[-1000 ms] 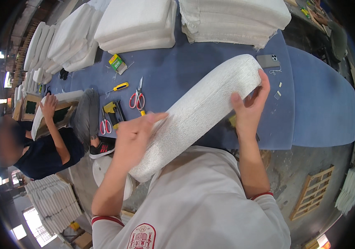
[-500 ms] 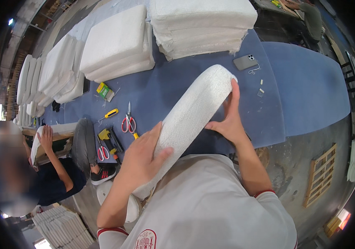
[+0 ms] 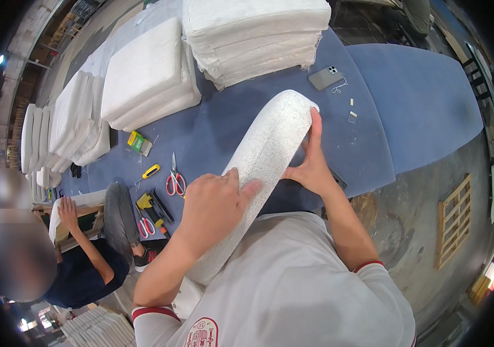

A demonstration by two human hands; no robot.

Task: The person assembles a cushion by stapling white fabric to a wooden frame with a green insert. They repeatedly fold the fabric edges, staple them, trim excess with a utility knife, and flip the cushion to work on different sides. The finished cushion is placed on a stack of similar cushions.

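Observation:
A white fabric-covered cushion (image 3: 267, 141) stands on its narrow side, slanting from beside my body toward the far right, its lower end against my shirt. My left hand (image 3: 215, 199) lies over the middle of its upturned side, fingers bent across the far edge and thumb on the fabric. At the far end, my right hand (image 3: 312, 159) holds the corner, index finger stretched along the end and thumb lower down. The cushion's underside is hidden. Left of it on the blue table (image 3: 224, 124) lie red-handled scissors (image 3: 175, 180) and a yellow screwdriver (image 3: 147, 173).
White cushion stacks (image 3: 258, 40) line the table's far side. A phone (image 3: 325, 78) lies at right. A yellow-black staple gun (image 3: 150, 208), a second pair of scissors (image 3: 145, 225) and a small green-yellow box (image 3: 139, 143) are at left, near a seated co-worker (image 3: 88, 260). A wooden pallet (image 3: 454, 222) is at right.
My left hand has slid up along the cushion toward its far end, and its fingers are more bent. My right hand keeps its place at the corner. The view has shifted slightly.

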